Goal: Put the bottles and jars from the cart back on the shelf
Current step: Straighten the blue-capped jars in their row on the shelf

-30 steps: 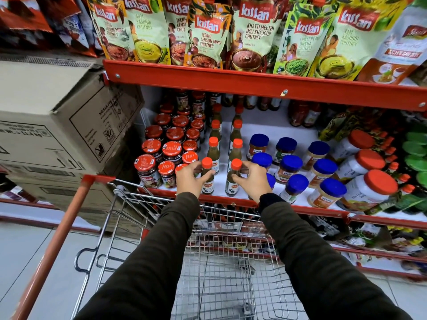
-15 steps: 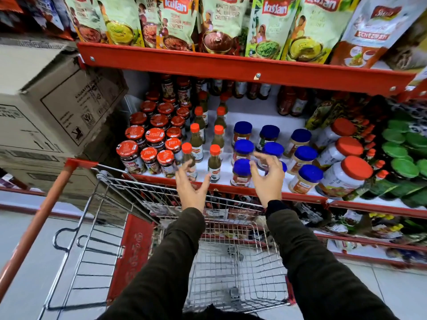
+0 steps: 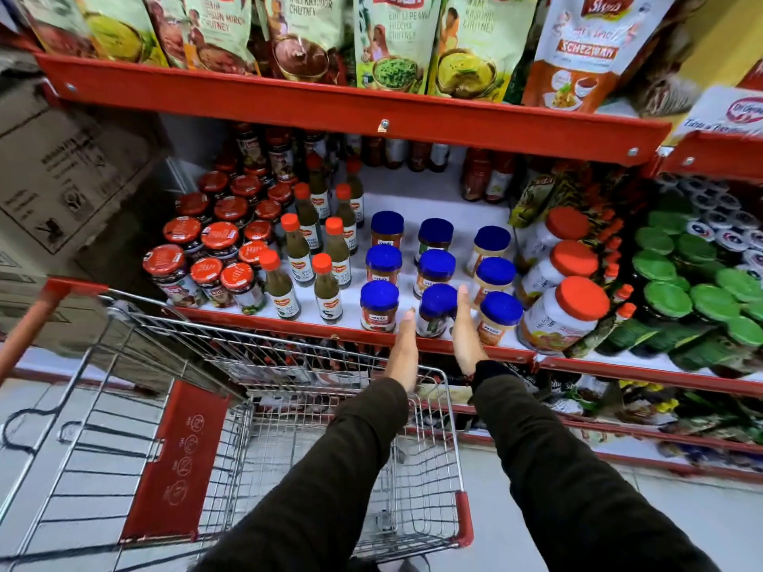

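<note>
Since earlier: both hands shifted right from the bottles | head view: left hand [image 3: 406, 348] and right hand [image 3: 465, 332] open, flanking upright blue-lidded jar [image 3: 434, 310] at shelf [image 3: 256, 324] front edge, right nearer | cart [image 3: 330, 406] seemingly empty

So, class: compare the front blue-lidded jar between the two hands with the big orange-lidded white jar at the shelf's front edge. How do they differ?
The blue-lidded glass jar is small with dark contents; the orange-lidded white jar is much larger and pale. The blue-lidded jar stands upright between the left hand and right hand, while the orange-lidded jar appears to lean and no hand is near it. Both sit at the front edge of the red-edged shelf.
</note>
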The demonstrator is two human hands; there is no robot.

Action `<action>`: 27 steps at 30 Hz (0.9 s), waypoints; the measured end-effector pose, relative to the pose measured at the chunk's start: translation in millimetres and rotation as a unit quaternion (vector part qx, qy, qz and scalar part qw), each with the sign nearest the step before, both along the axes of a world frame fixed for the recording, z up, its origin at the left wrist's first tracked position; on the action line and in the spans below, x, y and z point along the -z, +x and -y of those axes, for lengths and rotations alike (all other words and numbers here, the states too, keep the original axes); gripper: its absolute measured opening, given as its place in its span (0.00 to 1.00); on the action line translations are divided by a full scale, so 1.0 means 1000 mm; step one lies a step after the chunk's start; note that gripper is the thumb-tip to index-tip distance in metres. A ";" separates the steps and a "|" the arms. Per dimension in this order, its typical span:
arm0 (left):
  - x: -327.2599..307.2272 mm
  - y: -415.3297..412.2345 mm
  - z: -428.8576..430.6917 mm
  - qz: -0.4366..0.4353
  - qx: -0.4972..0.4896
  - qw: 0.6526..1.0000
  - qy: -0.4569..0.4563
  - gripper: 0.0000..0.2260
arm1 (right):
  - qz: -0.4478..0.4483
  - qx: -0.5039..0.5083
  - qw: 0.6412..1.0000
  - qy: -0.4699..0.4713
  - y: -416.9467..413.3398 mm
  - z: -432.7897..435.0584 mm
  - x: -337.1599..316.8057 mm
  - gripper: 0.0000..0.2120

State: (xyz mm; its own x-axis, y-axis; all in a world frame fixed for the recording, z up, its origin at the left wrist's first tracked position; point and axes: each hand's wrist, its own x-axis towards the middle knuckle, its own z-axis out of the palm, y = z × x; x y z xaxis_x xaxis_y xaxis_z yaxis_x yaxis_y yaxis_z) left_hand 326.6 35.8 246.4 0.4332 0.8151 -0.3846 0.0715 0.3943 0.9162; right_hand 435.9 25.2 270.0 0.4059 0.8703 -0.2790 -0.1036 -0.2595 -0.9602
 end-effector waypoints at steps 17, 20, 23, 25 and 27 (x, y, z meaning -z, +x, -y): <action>-0.002 0.013 -0.016 0.003 0.003 1.000 0.020 0.42 | 0.003 -0.079 0.997 0.015 0.010 0.025 0.011 0.34; -0.004 0.011 -0.012 0.000 0.004 1.000 0.028 0.41 | 0.010 -0.083 0.996 0.007 0.012 0.026 0.015 0.37; 0.002 0.010 -0.004 -0.020 -0.040 0.997 0.068 0.38 | 0.019 -0.024 0.999 0.008 0.013 0.034 0.025 0.33; 0.009 0.010 0.007 -0.042 -0.113 0.986 0.119 0.28 | 0.028 0.063 0.997 0.022 0.017 0.042 0.032 0.27; 0.017 0.012 0.020 -0.044 -0.182 0.966 0.179 0.20 | 0.026 0.142 0.989 0.044 0.025 0.050 0.037 0.18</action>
State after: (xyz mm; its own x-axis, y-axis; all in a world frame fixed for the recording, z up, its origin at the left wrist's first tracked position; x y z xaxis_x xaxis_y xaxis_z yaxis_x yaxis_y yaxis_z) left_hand 338.5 16.2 229.4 0.0716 0.9948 -0.0728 0.0712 0.0677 0.9952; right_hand 460.9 -25.1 233.5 0.6488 0.7394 -0.1799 -0.1102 -0.1427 -0.9836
